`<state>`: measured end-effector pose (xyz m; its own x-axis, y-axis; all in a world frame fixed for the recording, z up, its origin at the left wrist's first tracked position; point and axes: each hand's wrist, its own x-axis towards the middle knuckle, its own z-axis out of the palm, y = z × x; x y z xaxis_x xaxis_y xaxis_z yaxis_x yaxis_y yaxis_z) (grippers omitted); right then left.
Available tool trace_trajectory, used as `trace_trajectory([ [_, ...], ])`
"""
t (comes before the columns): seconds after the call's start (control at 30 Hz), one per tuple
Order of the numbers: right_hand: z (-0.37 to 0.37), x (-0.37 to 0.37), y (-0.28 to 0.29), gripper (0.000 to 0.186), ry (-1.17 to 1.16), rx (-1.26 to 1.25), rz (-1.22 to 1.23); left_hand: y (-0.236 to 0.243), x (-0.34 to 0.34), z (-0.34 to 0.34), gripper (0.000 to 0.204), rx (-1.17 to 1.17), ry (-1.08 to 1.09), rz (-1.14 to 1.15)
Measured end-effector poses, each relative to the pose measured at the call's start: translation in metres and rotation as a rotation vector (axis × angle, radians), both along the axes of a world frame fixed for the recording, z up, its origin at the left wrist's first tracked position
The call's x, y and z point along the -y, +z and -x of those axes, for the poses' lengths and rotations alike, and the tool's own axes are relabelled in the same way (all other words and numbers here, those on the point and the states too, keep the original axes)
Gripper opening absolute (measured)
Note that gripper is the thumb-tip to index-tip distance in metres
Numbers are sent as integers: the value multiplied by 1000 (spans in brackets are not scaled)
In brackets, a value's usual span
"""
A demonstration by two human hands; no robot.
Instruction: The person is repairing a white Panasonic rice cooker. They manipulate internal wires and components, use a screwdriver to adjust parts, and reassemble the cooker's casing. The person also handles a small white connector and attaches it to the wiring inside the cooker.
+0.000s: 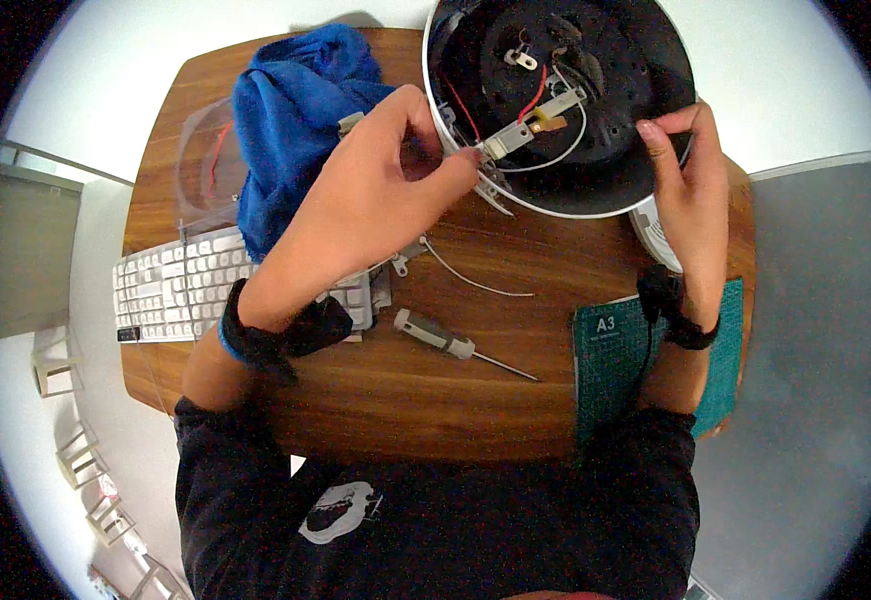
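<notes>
High on the head, this left fisheye looks steeply down and forward! Black shirt [515,520] looming closest along the bottom, left hand [375,175] and right hand [692,185] near, up toward the top, the table [495,420] filling the middle, pale furniture [55,378] small and far at the curving left rim, corners swallowed in black.

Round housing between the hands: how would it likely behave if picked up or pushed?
The round housing is likely stiff: its white rim shows an even curve. The thin white wire curving inside would probably flex or snag. Its rounded outline suggests it could roll if stood on edge.
</notes>
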<state>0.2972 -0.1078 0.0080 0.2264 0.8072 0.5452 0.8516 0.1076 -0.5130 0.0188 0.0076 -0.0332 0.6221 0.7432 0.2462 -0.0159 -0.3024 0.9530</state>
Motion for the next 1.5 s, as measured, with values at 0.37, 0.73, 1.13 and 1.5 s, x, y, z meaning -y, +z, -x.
trace_trajectory([
  [0.37,11,-7,-6,20,-49,241,-23,-2,-11,0,27,-47,18,3],
  [0.73,13,-1,4,21,-36,308,15,4,-17,2,20,-74,-6,-11],
  [1.13,47,16,33,14,-23,366,-262,-5,-14,0,25,-10,-67,33],
  [1.5,78,19,18,23,408,30,174,6,2,2,28,-194,-92,-124],
])
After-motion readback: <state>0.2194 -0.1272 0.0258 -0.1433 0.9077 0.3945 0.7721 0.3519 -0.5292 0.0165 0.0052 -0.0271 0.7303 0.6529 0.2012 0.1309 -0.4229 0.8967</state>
